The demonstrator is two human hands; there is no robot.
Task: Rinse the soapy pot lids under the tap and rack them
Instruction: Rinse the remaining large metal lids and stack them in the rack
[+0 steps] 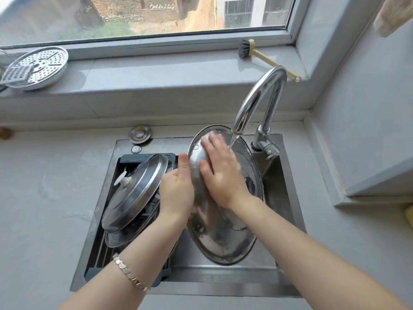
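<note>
The lid [223, 238] stands on edge over the sink [279, 198], tilted, with its top rim under the tap [261, 97], where a thin stream of water [233, 139] runs onto it. It's a big thin steel disc: stiff, probably not heavy, but wide enough to swing about, and with soap and water on it I'd expect it to be slippery. The rim looks like the safest place to hold it.

The left hand [176, 193] has it that way, fingers curled round the left edge with the thumb on the near face. The right hand [220, 173] lies flat and open on that face, fingers straight, pressing rather than gripping, so one hand is carrying the whole lid.

Just to the left, the rack [125, 158] sits in the sink with another lid [134, 193] leaning in it, white knob [121, 181] up. A brush [263, 57] lies on the sill behind the tap.
</note>
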